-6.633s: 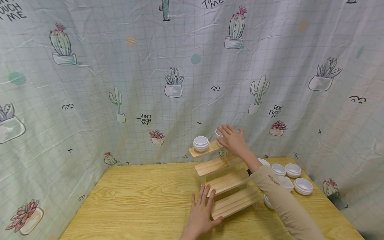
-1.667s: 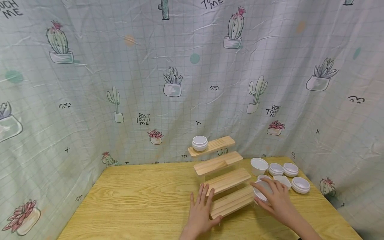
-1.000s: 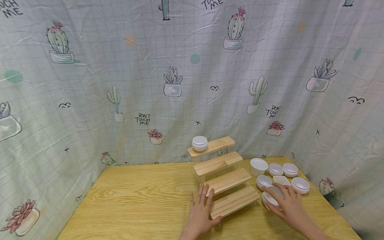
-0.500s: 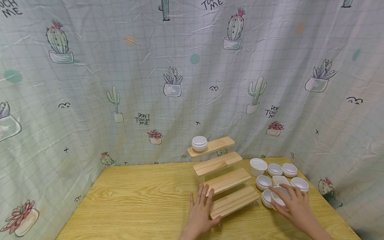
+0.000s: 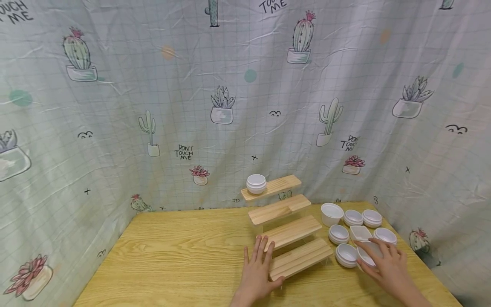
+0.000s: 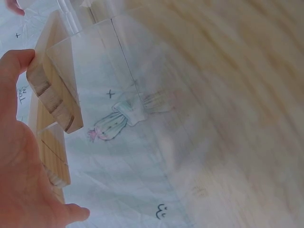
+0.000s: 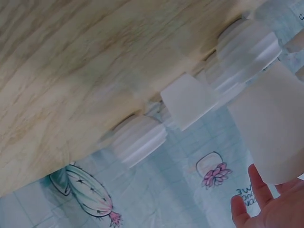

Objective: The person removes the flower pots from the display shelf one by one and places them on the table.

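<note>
A stepped display stand of wooden boards on clear supports [image 5: 285, 232] stands on the table. My left hand [image 5: 255, 270] rests against its left end, fingers spread over the lower boards' edges; the left wrist view shows a fingertip on one board end [image 6: 59, 102]. My right hand [image 5: 391, 268] holds a white tapered cup [image 5: 368, 255], with fingers and thumb about its sides, right of the stand. Up close in the right wrist view the cup [image 7: 270, 123] hides part of the fingers. One white bowl [image 5: 256, 184] sits on the top board's left end.
Beside the held cup is a white bowl [image 5: 346, 256], with a square white dish [image 5: 360, 233] just behind. Several more white bowls [image 5: 372, 217] and a deeper white cup [image 5: 331, 213] stand at the back right. A cactus-print curtain [image 5: 249, 106] encloses the table.
My right hand has come down from the top board's right end, where a white vessel no longer stands. Lately it has carried the cup rightward past the front bowl. My left hand stays put.
</note>
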Tool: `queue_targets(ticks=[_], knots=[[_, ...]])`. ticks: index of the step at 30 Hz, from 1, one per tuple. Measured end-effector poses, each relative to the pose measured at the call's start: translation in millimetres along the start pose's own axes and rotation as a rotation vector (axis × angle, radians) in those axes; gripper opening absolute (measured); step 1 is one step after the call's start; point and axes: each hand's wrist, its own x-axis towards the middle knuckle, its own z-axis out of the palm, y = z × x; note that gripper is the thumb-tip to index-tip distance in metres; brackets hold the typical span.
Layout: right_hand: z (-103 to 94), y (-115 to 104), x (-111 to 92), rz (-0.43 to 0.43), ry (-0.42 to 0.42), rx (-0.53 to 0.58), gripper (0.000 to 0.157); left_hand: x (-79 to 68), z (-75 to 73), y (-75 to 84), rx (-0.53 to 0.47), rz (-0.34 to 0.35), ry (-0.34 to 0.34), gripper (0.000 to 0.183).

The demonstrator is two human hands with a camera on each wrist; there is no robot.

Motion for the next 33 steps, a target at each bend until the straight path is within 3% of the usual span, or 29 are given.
queue_targets(ticks=[12, 33], knots=[[3.7, 15, -6, -0.009, 0.028, -0.034, 0.050, 0.1, -0.3, 0.4, -0.002, -0.002, 0.006, 0.088], [15.1, 33, -7, -0.046, -0.034, -0.124, 0.052, 0.9, 1.5, 1.1, 0.014, 0.000, 0.015, 0.089]])
